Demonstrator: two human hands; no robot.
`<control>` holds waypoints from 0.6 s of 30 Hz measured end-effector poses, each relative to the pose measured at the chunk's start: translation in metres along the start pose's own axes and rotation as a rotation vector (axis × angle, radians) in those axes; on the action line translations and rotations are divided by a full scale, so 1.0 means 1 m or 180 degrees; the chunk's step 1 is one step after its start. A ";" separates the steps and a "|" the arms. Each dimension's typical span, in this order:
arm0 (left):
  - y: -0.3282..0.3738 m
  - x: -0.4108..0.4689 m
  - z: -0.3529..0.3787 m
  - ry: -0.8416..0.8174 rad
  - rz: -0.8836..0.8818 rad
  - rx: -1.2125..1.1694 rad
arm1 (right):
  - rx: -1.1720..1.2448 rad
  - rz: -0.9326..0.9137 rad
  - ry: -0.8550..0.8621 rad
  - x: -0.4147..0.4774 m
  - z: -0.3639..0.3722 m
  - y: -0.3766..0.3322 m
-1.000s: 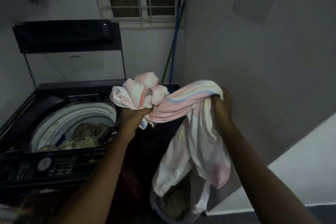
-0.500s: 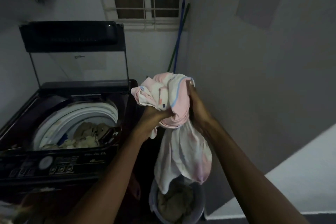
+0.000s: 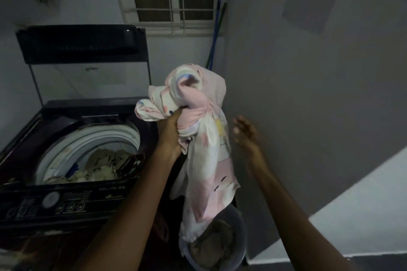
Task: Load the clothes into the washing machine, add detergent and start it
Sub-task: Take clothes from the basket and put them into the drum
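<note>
far left, the washing machine [image 3: 66, 202] stands with its lid [image 3: 81, 44] up and the drum open. some clothes [image 3: 103, 160] already lie inside, beige and pale, so we judge loading is partway done (no detergent in view, nothing started).

next over, our left hand [image 3: 171, 130] has its fingers curled tight into the pink and white cloth [image 3: 204, 103] and grips the bunched top of it. the bundle is up in the air, just right of the machine's edge, not yet over the drum.

what changed: half a second ago both hands clutched this cloth together. now our right hand [image 3: 243, 132] has let go and hangs beside it, fingers spread loose, holding nothing, just apart from the fabric. so the left hand alone carries it, and we judge a swing left into the drum comes next.

the cloth looks soft and thin, with a small cartoon print. its top is twisted into a knot-like wad and a long tail hangs down. the tail's end dangles at the basket [image 3: 241, 240] on the floor, which holds more laundry, so it may drag or snag on the rim.
</note>
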State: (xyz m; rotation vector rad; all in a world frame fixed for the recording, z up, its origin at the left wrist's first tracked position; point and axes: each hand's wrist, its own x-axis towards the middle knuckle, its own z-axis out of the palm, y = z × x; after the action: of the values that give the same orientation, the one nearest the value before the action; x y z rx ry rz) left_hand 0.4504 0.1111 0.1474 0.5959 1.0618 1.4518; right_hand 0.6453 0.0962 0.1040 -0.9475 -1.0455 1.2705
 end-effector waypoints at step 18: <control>0.007 0.006 -0.046 0.0504 0.0713 0.0746 | -0.1545 0.0208 0.1269 0.039 -0.028 -0.022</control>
State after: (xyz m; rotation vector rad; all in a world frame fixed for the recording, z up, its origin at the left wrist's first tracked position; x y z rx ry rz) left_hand 0.4066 0.1048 0.1310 0.7972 1.3356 1.6004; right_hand 0.6785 0.1341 0.1204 -1.5434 -1.0238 0.8353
